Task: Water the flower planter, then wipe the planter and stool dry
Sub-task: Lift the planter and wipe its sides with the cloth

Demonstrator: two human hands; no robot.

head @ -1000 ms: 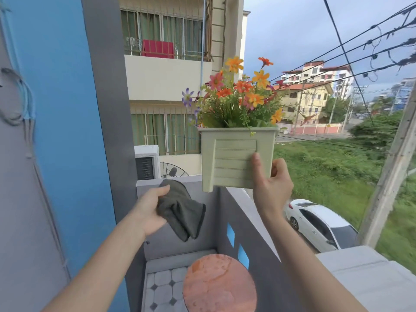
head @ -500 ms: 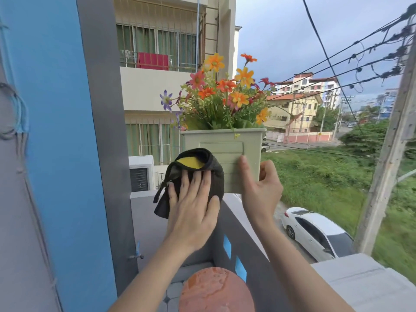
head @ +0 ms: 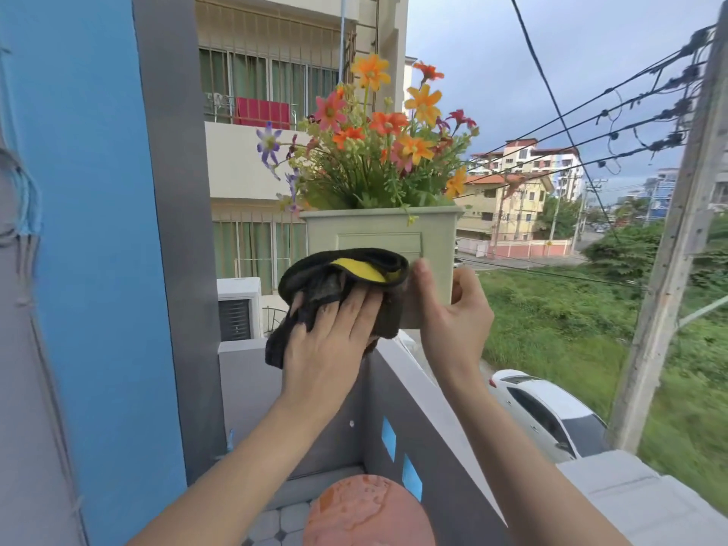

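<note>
One pale green square planter, ribbed on its front and full of orange, pink and purple flowers, is held in the air above the grey balcony wall and the round reddish stool. A second ago the dark cloth hung bunched in the left hand below the planter; now that hand lies flat, fingers straight, pressing the cloth against the planter's lower front. The right hand clamps the planter's lower right corner, thumb in front, fingers curled behind.
</note>
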